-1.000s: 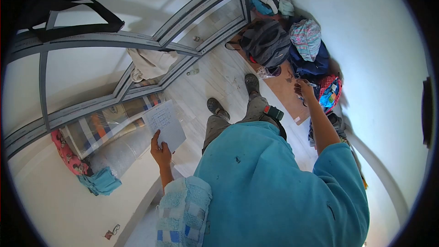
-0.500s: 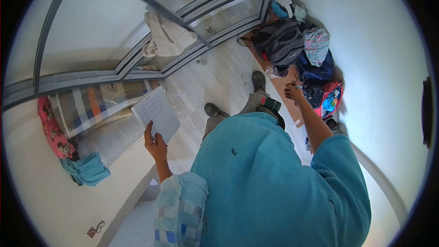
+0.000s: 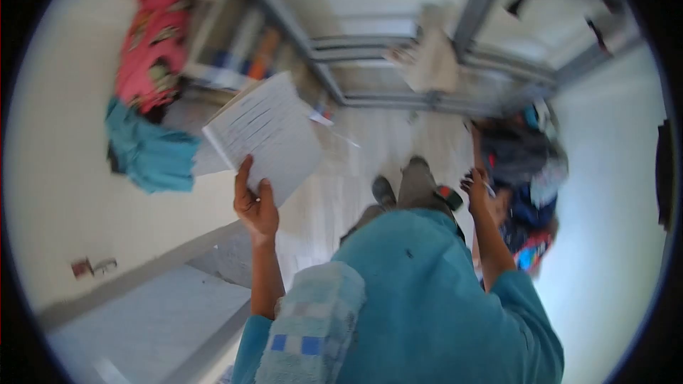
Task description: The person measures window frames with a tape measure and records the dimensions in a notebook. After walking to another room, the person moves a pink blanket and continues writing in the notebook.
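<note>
My left hand [image 3: 257, 208] grips the lower edge of a notebook [image 3: 274, 139], thumb and fingers closed on it. Blurred lines of handwriting cover the upper part of its white page. On the other side of my body, my right hand [image 3: 477, 190] is held by my hip with its fingers curled round a thin white pen [image 3: 489, 188]. A black, red and green tape measure [image 3: 449, 198] sits at my waist close to that hand. A pale blue checked towel [image 3: 313, 313] hangs over my left shoulder.
Backpacks and bags [image 3: 514, 149] lie along the right wall. Grey-framed glass panels [image 3: 384, 50] stand ahead, a beige cloth [image 3: 434, 60] hanging on them. Pink cloth [image 3: 156, 50], teal cloth [image 3: 153, 149] and rolled material rest on the left ledge. Glasses [image 3: 104, 266] lie nearer.
My view has swung to the left, and the picture is blurred. The notebook has come up closer and tilted, still in my left hand. The right hand keeps the pen.
</note>
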`<state>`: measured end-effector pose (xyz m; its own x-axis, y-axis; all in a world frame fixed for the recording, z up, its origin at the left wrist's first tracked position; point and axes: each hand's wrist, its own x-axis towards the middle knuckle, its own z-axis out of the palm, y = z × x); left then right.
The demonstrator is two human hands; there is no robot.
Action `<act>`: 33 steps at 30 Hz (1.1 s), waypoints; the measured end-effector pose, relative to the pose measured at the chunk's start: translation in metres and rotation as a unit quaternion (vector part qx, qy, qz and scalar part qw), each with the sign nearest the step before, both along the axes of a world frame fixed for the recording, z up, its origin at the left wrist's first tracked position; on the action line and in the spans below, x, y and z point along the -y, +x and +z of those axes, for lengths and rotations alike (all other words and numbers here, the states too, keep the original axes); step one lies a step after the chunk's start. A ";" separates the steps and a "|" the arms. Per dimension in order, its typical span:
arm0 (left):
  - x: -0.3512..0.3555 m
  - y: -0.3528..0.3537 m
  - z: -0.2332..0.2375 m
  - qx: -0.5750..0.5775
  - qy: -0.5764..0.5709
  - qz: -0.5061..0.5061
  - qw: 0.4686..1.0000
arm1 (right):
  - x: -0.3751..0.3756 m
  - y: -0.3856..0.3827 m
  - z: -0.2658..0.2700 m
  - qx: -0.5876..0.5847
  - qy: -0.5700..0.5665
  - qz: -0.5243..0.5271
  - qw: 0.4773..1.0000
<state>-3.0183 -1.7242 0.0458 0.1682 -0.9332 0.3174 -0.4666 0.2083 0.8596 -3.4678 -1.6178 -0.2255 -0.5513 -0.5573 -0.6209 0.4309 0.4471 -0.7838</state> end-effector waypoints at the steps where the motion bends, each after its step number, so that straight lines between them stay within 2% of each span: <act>1: 0.011 0.003 0.017 -0.023 -0.029 0.004 0.999 | 0.025 0.012 0.022 -0.025 -0.039 0.047 0.998; 2: 0.024 0.009 0.032 -0.047 -0.055 0.002 0.997 | 0.049 0.021 0.044 -0.053 -0.075 0.089 0.992; 5: 0.067 0.027 0.066 -0.124 -0.102 0.021 0.987 | 0.132 0.051 0.121 -0.031 -0.187 0.182 0.965; 8: 0.114 0.041 0.097 -0.174 -0.154 0.002 0.973 | 0.215 0.108 0.205 -0.027 -0.305 0.235 0.923; 13: 0.194 0.095 0.125 -0.240 -0.199 0.016 0.950 | 0.337 0.227 0.334 -0.017 -0.454 0.397 0.798; 15: 0.222 0.123 0.131 -0.260 -0.183 0.027 0.948 | 0.378 0.283 0.379 -0.001 -0.486 0.458 0.744; 16: 0.235 0.136 0.133 -0.271 -0.173 0.032 0.946 | 0.398 0.309 0.399 0.009 -0.514 0.495 0.700; 17: 0.227 0.109 0.117 -0.279 -0.163 0.037 0.946 | 0.399 0.297 0.397 0.022 -0.542 0.528 0.654; 19: 0.242 0.134 0.116 -0.291 -0.123 0.054 0.947 | 0.429 0.360 0.430 0.028 -0.540 0.573 0.616; 21: 0.245 0.145 0.106 -0.301 -0.085 0.065 0.948 | 0.447 0.404 0.437 0.021 -0.528 0.619 0.581; 27: 0.243 0.149 0.083 -0.331 -0.093 0.031 0.939 | 0.481 0.485 0.414 0.002 -0.459 0.695 0.554; 28: 0.242 0.149 0.081 -0.312 -0.087 0.043 0.945 | 0.484 0.488 0.414 -0.033 -0.459 0.698 0.548; 31: 0.241 0.150 0.079 -0.367 -0.101 0.018 0.924 | 0.483 0.493 0.413 -0.124 -0.449 0.715 0.522; 33: 0.244 0.153 0.072 -0.344 -0.100 0.028 0.933 | 0.480 0.496 0.415 -0.165 -0.437 0.722 0.510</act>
